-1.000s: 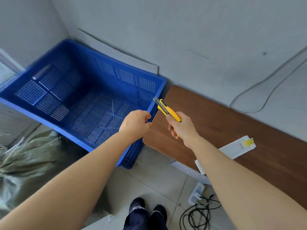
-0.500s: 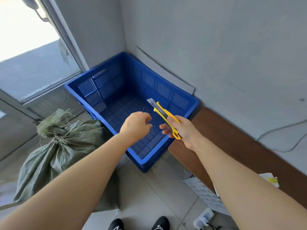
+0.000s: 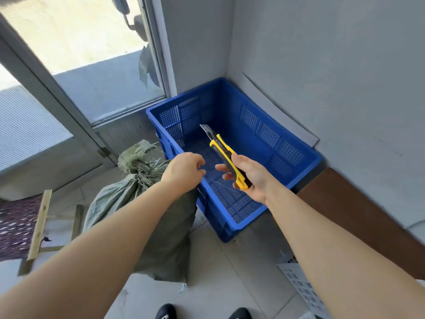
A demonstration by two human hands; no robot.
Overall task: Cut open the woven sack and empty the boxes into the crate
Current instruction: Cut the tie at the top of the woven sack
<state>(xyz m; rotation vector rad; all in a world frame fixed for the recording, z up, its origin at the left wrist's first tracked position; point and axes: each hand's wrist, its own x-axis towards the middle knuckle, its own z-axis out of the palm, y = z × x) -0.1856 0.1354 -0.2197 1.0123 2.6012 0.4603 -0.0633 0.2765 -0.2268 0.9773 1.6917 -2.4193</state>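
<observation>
A blue perforated crate [image 3: 296, 166] stands in the room's corner with nothing in it but a few loose threads. A green woven sack [image 3: 161, 226], tied shut at its frayed top, leans against the crate's left side. My right hand [image 3: 250, 176] holds a yellow utility knife [image 3: 226, 160] over the crate, blade out and pointing up and away. My left hand [image 3: 184, 170] hovers just left of the knife, above the crate's near-left rim, fingers curled with nothing visible in them. The boxes are hidden inside the sack.
A glass door [image 3: 76, 65] fills the left wall. A wooden frame [image 3: 38, 229] with dark patterned fabric lies at far left. A brown board [image 3: 358, 217] lies along the right wall, a white perforated basket [image 3: 301, 288] near it. My shoes [image 3: 165, 311] are on the tiled floor.
The view has swung left, bringing the sack and glass door into sight. The knife's blade now points more upward, and both hands stay close together over the crate.
</observation>
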